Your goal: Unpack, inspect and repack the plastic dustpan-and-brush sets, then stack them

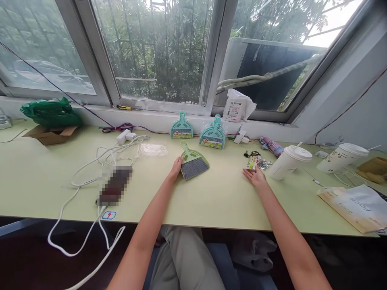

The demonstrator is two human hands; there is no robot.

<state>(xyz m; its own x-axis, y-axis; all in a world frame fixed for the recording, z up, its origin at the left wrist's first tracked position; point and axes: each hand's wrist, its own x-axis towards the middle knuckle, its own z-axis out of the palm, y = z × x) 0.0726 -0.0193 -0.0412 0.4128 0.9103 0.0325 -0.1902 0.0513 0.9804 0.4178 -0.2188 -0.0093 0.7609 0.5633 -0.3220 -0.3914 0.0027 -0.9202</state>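
A small green dustpan and brush set (pixel 194 164) with grey bristles lies on the pale green table, and my left hand (pixel 175 167) grips its left edge. Further right, my right hand (pixel 254 176) holds a small yellow-and-white label card (pixel 252 162) between its fingers, beside keys and a silvery cluster (pixel 264 163). Near the window sill stand a teal dustpan set (pixel 182 128) with a label and, right of it, a stack of teal sets (pixel 213 135) in clear plastic.
White cups (pixel 289 162) stand at the right, near a paper bag (pixel 356 207). White cables and a blurred dark device (pixel 115 186) lie left. A crumpled clear wrapper (pixel 153 149) lies behind my left hand. A green bag (pixel 50 112) rests in a cardboard box (pixel 51 135).
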